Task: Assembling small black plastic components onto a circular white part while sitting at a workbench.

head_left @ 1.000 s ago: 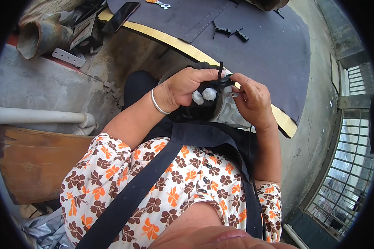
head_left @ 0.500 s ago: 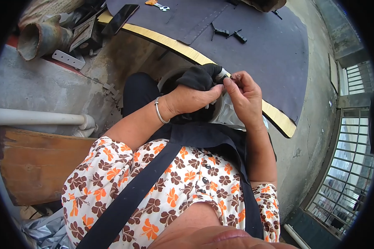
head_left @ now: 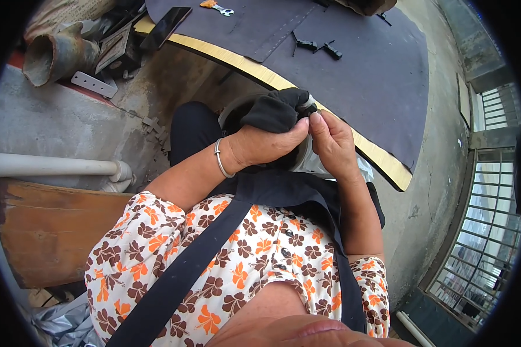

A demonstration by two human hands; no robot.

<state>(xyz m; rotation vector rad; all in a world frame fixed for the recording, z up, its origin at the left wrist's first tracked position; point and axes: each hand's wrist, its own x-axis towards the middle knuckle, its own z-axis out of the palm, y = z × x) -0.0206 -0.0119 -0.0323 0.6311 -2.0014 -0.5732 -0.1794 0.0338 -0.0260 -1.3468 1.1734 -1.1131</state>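
Observation:
A bundle of soft black cloth point(head_left: 269, 114) lies over and in my left hand point(head_left: 266, 144), whose fingers are wrapped round it from below. At its right end sits a pale, rounded piece point(head_left: 309, 102). My right hand point(head_left: 334, 146) meets that end with thumb and forefinger pinched on a small dark part point(head_left: 312, 109), too small to name. Both hands are close together above my lap, by the table's near edge. The fingers of my left hand are mostly hidden under the cloth.
Beyond my hands, a table point(head_left: 364, 75) with a dark grey cover carries two small black parts point(head_left: 305, 44), an orange-handled wrench point(head_left: 217, 7) and a dark phone point(head_left: 167, 26). A round container point(head_left: 231, 107) stands under the hands. A rusty pipe fitting point(head_left: 52, 55) lies at far left.
My right hand has shifted slightly left and down, its fingers drawing closer to the pale end. The cloth has moved a little left in my left hand.

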